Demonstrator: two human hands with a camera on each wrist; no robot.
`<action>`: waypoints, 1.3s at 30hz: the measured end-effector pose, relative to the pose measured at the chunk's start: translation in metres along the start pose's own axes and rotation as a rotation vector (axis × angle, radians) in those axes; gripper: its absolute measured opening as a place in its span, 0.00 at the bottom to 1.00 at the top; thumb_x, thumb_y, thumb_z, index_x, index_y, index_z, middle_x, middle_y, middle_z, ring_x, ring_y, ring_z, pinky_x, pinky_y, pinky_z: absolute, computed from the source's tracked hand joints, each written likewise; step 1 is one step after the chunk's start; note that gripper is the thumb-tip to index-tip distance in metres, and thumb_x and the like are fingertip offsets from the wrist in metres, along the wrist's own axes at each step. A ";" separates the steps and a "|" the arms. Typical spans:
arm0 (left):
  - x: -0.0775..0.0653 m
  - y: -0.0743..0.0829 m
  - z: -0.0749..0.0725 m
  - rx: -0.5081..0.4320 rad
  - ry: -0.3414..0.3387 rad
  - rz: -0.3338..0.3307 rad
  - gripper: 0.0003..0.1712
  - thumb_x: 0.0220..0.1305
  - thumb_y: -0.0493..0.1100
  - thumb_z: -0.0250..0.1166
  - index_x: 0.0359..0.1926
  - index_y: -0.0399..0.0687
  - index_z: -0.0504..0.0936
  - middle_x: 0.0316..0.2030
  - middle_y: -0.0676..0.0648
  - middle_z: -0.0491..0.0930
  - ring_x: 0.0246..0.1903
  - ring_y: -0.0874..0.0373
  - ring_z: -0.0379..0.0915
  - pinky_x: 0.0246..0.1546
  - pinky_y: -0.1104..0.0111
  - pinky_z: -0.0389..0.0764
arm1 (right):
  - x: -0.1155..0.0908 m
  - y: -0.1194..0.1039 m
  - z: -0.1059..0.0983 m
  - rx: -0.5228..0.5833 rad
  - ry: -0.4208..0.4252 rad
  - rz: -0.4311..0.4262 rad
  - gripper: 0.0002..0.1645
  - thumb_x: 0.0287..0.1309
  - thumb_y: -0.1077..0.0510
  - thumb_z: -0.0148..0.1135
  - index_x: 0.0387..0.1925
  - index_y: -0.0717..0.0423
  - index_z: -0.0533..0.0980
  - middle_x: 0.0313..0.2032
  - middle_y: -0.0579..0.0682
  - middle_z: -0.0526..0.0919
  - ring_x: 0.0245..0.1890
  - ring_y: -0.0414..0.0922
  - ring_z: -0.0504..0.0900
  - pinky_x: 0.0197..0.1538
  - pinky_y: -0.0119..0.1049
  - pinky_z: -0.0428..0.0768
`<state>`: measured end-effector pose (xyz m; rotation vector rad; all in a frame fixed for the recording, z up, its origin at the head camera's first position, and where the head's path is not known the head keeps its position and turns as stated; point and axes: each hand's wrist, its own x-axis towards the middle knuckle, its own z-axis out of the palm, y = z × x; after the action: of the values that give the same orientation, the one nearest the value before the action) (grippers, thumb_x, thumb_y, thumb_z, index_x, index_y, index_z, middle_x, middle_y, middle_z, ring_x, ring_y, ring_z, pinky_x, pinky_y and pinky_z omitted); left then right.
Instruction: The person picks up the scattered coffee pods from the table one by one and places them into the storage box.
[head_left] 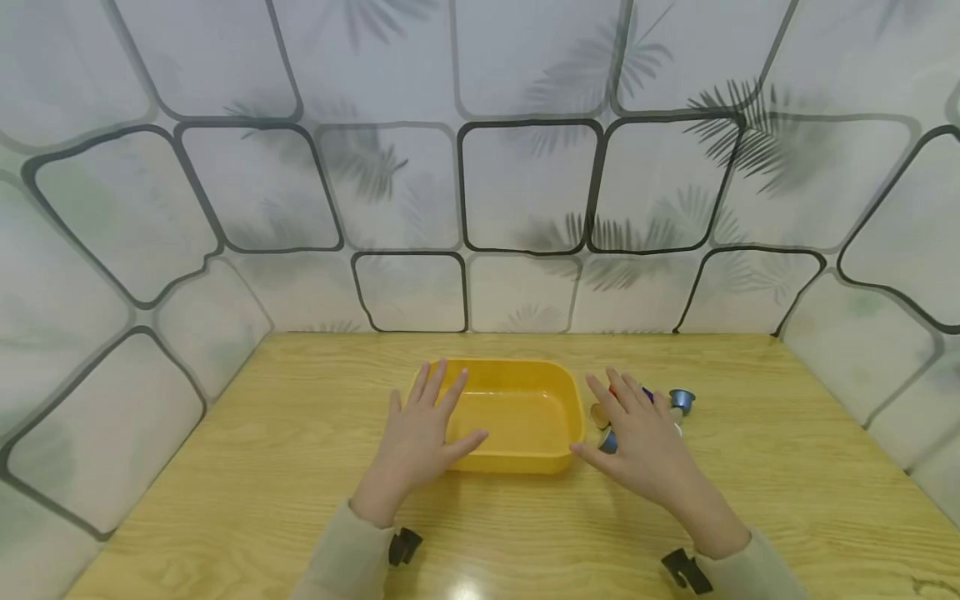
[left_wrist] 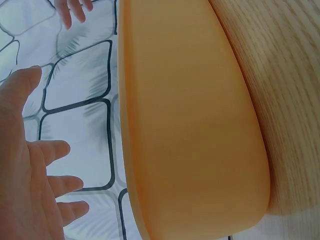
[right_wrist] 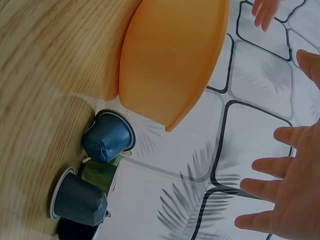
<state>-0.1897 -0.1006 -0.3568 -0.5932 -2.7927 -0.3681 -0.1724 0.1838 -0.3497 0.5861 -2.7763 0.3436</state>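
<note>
A yellow rectangular tray (head_left: 517,463) stands on the wooden table, its inner floor visible between the hands. My left hand (head_left: 420,437), fingers spread and palm down, hovers over its left end; the left wrist view shows a gap between that hand and the tray's side wall (left_wrist: 195,120). Straight-fingered too, my right hand (head_left: 643,446) is above several coffee capsules right of the tray and partly covers them in the head view. From the right wrist, a blue capsule (right_wrist: 106,137), a green capsule (right_wrist: 97,175) and a dark teal capsule (right_wrist: 79,199) lie close together. Neither hand holds anything.
Around the tray and capsules spreads the light wood tabletop (head_left: 285,467). Behind it and at both sides rise fabric walls (head_left: 525,192) with a stone-like line pattern and leaf prints. Dark clips (head_left: 405,546) sit at the cuffs of both sleeves.
</note>
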 end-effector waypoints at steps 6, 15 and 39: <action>0.001 0.000 -0.001 -0.003 -0.002 -0.011 0.43 0.55 0.69 0.48 0.67 0.55 0.52 0.67 0.43 0.43 0.65 0.49 0.33 0.54 0.39 0.45 | 0.000 0.000 0.000 0.001 0.044 -0.022 0.50 0.46 0.30 0.54 0.64 0.55 0.56 0.62 0.63 0.56 0.60 0.61 0.54 0.54 0.64 0.51; 0.002 0.000 -0.001 0.019 0.051 0.014 0.37 0.57 0.63 0.53 0.64 0.50 0.62 0.65 0.41 0.51 0.63 0.46 0.44 0.53 0.42 0.54 | 0.001 0.001 0.002 0.020 0.123 -0.067 0.42 0.49 0.37 0.58 0.59 0.58 0.64 0.57 0.62 0.64 0.55 0.59 0.64 0.54 0.61 0.57; 0.005 -0.007 0.001 0.020 0.098 0.044 0.32 0.56 0.58 0.58 0.54 0.38 0.72 0.52 0.38 0.70 0.50 0.45 0.67 0.49 0.52 0.67 | 0.003 0.005 0.006 0.030 0.278 -0.140 0.23 0.45 0.50 0.66 0.42 0.60 0.75 0.34 0.51 0.80 0.31 0.45 0.77 0.33 0.41 0.76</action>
<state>-0.1978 -0.1051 -0.3571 -0.6142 -2.6817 -0.3503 -0.1788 0.1848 -0.3553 0.6791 -2.4548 0.4029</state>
